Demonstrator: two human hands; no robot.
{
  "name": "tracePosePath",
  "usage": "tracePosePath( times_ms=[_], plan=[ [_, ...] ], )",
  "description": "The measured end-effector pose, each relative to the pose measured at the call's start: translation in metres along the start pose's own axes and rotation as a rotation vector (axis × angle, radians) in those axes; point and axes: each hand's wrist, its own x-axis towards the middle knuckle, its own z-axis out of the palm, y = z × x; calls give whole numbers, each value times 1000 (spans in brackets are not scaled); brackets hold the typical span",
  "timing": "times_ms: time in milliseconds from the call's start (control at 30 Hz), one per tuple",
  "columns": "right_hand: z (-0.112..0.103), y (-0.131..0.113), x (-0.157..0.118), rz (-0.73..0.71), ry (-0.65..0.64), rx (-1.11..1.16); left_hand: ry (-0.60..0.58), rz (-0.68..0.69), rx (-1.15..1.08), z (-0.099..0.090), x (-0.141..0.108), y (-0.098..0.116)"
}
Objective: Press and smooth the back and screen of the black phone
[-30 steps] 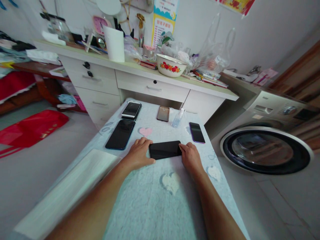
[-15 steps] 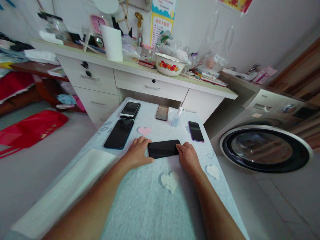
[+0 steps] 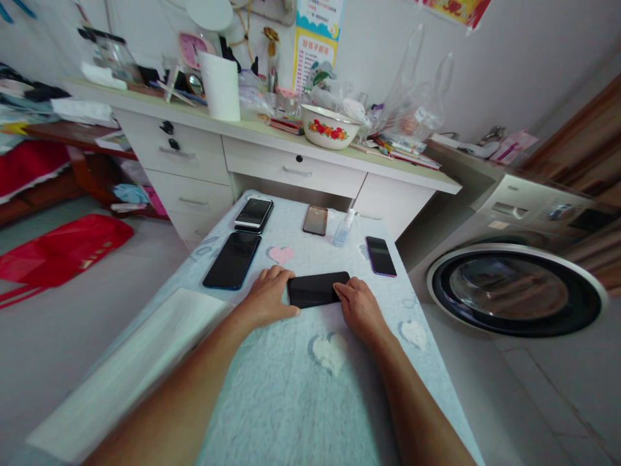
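Observation:
A black phone lies sideways on the light blue cloth of the table. My left hand grips its left end, thumb at the near edge and fingers at the far edge. Over the right part of the screen is my right hand, its fingertips pinched together against the glass; whatever they hold, if anything, is too small to name. Left of my hands lies a larger dark phone, with a stack of phones beyond it. A purple-edged phone rests at the right.
Toward the table's far edge are a brown phone case and a clear spray bottle. A folded whitish cloth lies along the left side. Behind stands a white desk with a flowered bowl; a washing machine is at the right.
My right hand has slid left along the phone's screen, from its right end inward. My left hand and the phone have stayed in place.

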Motion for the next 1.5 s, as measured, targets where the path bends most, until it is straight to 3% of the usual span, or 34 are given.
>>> tracePosePath(
  times_ms=[333,1100,1500],
  plan=[
    [4,0,1,-78,51,49,6,10,-4,1,0,-1],
    [5,19,4,177,84,-75,-9,5,-7,0,-1,0],
    [2,20,3,195,68,-127,-9,2,3,0,0,0]
  ],
)
